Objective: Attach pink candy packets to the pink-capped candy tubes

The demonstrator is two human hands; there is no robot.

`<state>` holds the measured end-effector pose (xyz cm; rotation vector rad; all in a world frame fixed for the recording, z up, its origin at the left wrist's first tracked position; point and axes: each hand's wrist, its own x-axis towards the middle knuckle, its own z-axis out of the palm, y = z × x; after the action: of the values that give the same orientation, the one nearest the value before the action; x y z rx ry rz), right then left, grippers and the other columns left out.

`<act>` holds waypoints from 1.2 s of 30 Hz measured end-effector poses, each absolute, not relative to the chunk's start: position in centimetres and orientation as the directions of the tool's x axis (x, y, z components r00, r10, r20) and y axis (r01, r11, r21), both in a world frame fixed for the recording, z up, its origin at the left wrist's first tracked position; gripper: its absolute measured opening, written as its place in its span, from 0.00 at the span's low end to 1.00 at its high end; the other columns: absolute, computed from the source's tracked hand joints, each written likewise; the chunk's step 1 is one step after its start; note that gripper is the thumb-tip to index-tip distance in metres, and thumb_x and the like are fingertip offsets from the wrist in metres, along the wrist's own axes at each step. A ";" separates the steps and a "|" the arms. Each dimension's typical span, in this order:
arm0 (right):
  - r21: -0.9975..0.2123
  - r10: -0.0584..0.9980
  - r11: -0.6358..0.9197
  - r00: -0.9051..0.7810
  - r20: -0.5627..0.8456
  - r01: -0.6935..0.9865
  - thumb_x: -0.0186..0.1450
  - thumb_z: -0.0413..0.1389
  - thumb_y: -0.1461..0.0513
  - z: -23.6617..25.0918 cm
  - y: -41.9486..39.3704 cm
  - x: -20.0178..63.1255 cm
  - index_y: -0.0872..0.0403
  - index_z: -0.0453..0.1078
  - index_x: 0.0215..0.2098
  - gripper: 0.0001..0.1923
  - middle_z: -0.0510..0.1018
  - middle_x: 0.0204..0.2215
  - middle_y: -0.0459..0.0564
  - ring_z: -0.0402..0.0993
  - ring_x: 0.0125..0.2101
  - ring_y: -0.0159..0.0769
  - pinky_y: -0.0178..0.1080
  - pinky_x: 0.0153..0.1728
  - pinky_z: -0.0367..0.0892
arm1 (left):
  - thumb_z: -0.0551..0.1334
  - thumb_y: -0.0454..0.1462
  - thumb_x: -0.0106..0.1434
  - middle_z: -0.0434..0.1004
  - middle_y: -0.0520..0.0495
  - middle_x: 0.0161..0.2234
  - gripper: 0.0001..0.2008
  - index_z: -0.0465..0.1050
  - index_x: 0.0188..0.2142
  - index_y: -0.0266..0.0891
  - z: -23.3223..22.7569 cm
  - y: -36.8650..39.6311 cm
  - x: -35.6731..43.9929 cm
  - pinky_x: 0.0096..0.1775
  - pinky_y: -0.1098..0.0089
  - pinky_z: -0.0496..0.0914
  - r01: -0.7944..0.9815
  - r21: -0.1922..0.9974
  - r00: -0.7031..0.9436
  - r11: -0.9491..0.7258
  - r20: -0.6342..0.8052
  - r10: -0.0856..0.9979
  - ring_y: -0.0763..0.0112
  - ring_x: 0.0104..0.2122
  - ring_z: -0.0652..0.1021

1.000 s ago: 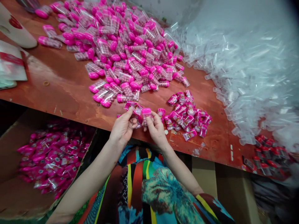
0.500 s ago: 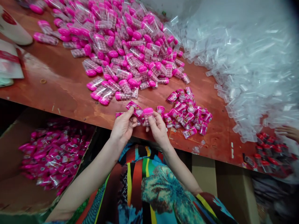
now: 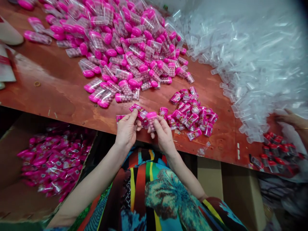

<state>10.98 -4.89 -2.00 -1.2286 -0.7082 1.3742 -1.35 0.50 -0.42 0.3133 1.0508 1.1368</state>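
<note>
With twelve o'clock pointing straight away from the person across the red-brown wooden table (image 3: pixel 62 93) and the clock centred between the two hands, the right hand (image 3: pixel 165 133) is closed, thumb in front, around a small clear plastic bottle with a bright pink cap and pale pink beads inside (image 3: pixel 151 118); the bottle is upright in the grip, cap toward twelve, above the table's near edge. The left hand (image 3: pixel 126 130) is at nine, its fingers curled and its thumb drawn in close beside glossy pink printed packaging (image 3: pixel 141 113); whether it pinches that packaging or only touches it, I cannot tell. A large pile of similar pink-capped bottles (image 3: pixel 115 48) spreads between eleven and twelve. Near three lies a small heap of pink printed packets (image 3: pixel 191 112), and at two a broad mound of clear, colourless plastic tubes (image 3: pixel 240 64). Just past three, at the table's far end, sit red-capped containers (image 3: pixel 276 154), with another person's hand (image 3: pixel 290 119) near them. At eight, below the table, a brown cardboard box (image 3: pixel 21 203) holds many shiny pink packages (image 3: pixel 54 160).
</note>
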 end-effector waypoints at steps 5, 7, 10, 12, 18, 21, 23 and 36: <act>-0.917 0.947 -0.251 0.115 -0.298 -0.311 0.68 0.59 0.48 -2.0 -5.0 10.4 0.50 0.64 0.55 0.24 0.74 0.28 0.43 0.68 0.24 0.28 0.31 0.19 0.60 | 0.73 0.46 0.57 0.69 0.53 0.16 0.18 0.72 0.25 0.36 -0.4 0.2 -1.0 0.18 0.77 0.59 -0.559 0.697 0.047 0.450 -0.515 0.856 0.80 0.15 0.68; -0.907 0.950 -0.261 0.077 -0.302 -0.329 0.68 0.59 0.47 -1.9 -5.1 10.2 0.50 0.61 0.58 0.26 0.73 0.26 0.41 0.67 0.22 0.28 0.31 0.19 0.59 | 0.72 0.48 0.58 0.69 0.52 0.16 0.19 0.72 0.23 0.36 -0.5 0.2 -1.1 0.18 0.77 0.59 -0.540 0.691 0.089 0.480 -0.521 0.849 0.79 0.15 0.68; -0.892 0.949 -0.280 0.040 -0.314 -0.355 0.67 0.59 0.47 -2.0 -5.0 10.3 0.49 0.58 0.59 0.28 0.73 0.26 0.40 0.67 0.22 0.27 0.31 0.18 0.59 | 0.70 0.53 0.59 0.69 0.49 0.16 0.24 0.72 0.21 0.36 -0.5 0.1 -1.2 0.17 0.75 0.59 -0.492 0.661 0.224 0.566 -0.532 0.816 0.76 0.15 0.69; -0.898 0.949 -0.287 0.029 -0.314 -0.334 0.68 0.58 0.46 -2.1 -5.1 10.4 0.49 0.58 0.60 0.29 0.73 0.27 0.41 0.67 0.22 0.28 0.31 0.18 0.59 | 0.70 0.54 0.58 0.69 0.48 0.16 0.25 0.72 0.21 0.35 -0.5 0.0 -1.2 0.17 0.75 0.59 -0.457 0.646 0.304 0.611 -0.532 0.790 0.76 0.15 0.70; -0.989 0.973 -0.122 0.204 -0.103 0.082 0.67 0.61 0.51 -2.0 -5.5 10.9 0.47 0.63 0.60 0.26 0.78 0.35 0.48 0.75 0.34 0.36 0.39 0.34 0.72 | 0.75 0.51 0.52 0.67 0.52 0.17 0.22 0.75 0.25 0.33 -0.4 -0.6 -0.6 0.16 0.78 0.53 -0.449 0.606 0.360 0.657 -0.550 0.753 0.83 0.15 0.63; -0.985 0.966 -0.171 0.193 -0.171 -0.018 0.68 0.59 0.50 -1.8 -5.3 11.1 0.46 0.62 0.61 0.26 0.76 0.32 0.46 0.73 0.29 0.34 0.36 0.28 0.68 | 0.74 0.51 0.54 0.65 0.54 0.15 0.22 0.74 0.25 0.34 -0.2 -0.9 -0.6 0.16 0.78 0.51 -0.410 0.630 0.380 0.659 -0.539 0.752 0.83 0.14 0.61; -0.940 0.953 -0.256 0.103 -0.284 -0.225 0.69 0.57 0.48 -1.6 -5.1 11.2 0.46 0.59 0.63 0.27 0.72 0.28 0.42 0.65 0.21 0.29 0.32 0.19 0.59 | 0.73 0.50 0.55 0.66 0.52 0.15 0.21 0.73 0.25 0.34 0.1 -1.0 -0.7 0.17 0.77 0.52 -0.378 0.672 0.384 0.636 -0.512 0.769 0.82 0.14 0.63; -0.959 0.979 -0.165 0.078 -0.187 -0.229 0.69 0.57 0.49 -1.4 -5.4 10.9 0.48 0.61 0.55 0.21 0.73 0.27 0.40 0.68 0.24 0.28 0.33 0.27 0.65 | 0.72 0.50 0.57 0.64 0.50 0.12 0.23 0.71 0.19 0.35 0.3 -0.1 -0.9 0.18 0.76 0.57 -0.376 0.680 0.432 0.630 -0.472 0.768 0.77 0.15 0.68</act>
<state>10.93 -5.36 -1.42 -1.2128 -0.8816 1.3595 -0.91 -0.11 0.28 0.5251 0.8527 0.7551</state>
